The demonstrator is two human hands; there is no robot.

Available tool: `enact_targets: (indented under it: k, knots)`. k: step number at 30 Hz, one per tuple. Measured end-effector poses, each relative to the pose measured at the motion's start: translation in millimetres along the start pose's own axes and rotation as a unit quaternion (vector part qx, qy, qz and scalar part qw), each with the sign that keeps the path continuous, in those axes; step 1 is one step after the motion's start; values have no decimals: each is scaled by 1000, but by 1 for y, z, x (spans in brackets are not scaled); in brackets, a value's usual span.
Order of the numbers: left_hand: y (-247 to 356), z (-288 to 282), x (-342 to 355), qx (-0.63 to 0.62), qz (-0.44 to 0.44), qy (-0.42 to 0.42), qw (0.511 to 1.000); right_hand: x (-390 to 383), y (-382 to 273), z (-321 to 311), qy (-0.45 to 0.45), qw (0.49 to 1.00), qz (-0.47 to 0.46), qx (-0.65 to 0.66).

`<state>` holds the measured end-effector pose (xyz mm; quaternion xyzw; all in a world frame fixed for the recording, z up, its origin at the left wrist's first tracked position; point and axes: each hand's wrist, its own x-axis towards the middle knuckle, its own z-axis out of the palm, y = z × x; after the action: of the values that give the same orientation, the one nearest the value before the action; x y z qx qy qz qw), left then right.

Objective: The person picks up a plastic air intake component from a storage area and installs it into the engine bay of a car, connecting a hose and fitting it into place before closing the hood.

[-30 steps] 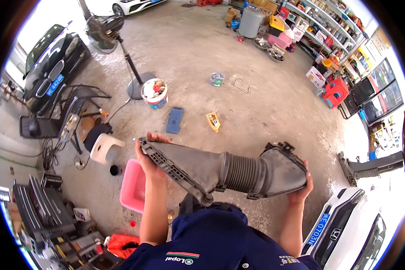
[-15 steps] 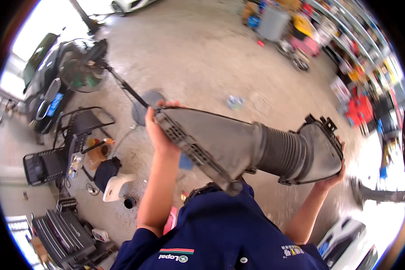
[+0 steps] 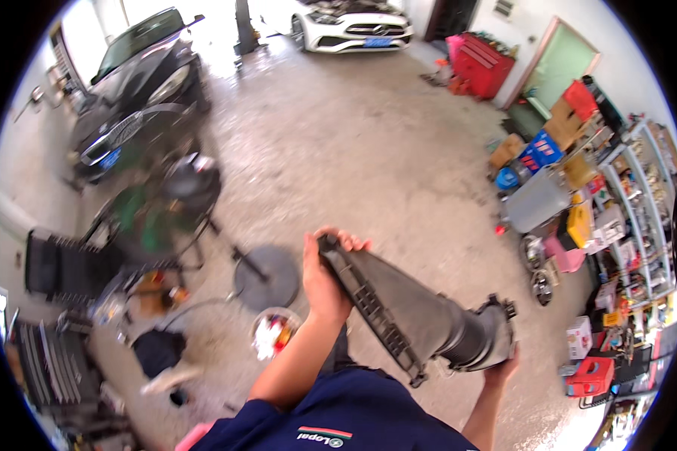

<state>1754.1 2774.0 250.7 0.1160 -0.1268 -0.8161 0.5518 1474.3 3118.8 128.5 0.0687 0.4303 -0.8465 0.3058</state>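
Observation:
A dark grey plastic air intake duct (image 3: 408,293) is held up in front of my body, slanting down from upper left to lower right. It has a wide flanged mouth at its left end and a ribbed bellows section towards the right end. My left hand (image 3: 329,278) grips the upper corner of the wide mouth, fingertips curled over the top edge. At the other end, my right hand (image 3: 502,366) holds the duct's lower right side; most of its fingers are hidden behind the part.
A pedestal fan (image 3: 154,199) with a round base (image 3: 267,278) and a bin of litter (image 3: 274,334) stand left. Beyond are a black car (image 3: 139,98) and white car (image 3: 353,30). Loaded shelves (image 3: 632,218) and a grey bin (image 3: 538,201) line the right; concrete floor (image 3: 368,143) lies between.
The view has swung, now taking in the white car, red cabinet and door. The duct sits lower and tilts more steeply, its right end drawn in; both hands keep their hold.

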Motion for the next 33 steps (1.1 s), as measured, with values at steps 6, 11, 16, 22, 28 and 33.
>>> enact_targets:
  k: [6, 11, 16, 22, 28, 33]
  knots:
    - [-61, 31, 227, 126, -101, 12, 987, 164, 3, 79, 32, 999, -30, -26]
    - [-85, 31, 396, 259, -193, -49, 945, 278, -32, 208, 58, 991, -124, 1]
    - [-87, -29, 575, 278, -262, 1, 924, 491, -36, 340, 63, 985, -160, 7]
    - [-69, -74, 764, 330, -350, 9, 877, 722, -39, 593, -72, 986, -145, -40]
    - [-43, -27, 955, 550, -370, -125, 739, 903, 13, 826, -221, 970, -59, -83]
    - [-88, -4, 1173, 617, -389, -267, 630, 1063, 66, 956, -244, 964, -83, -67]
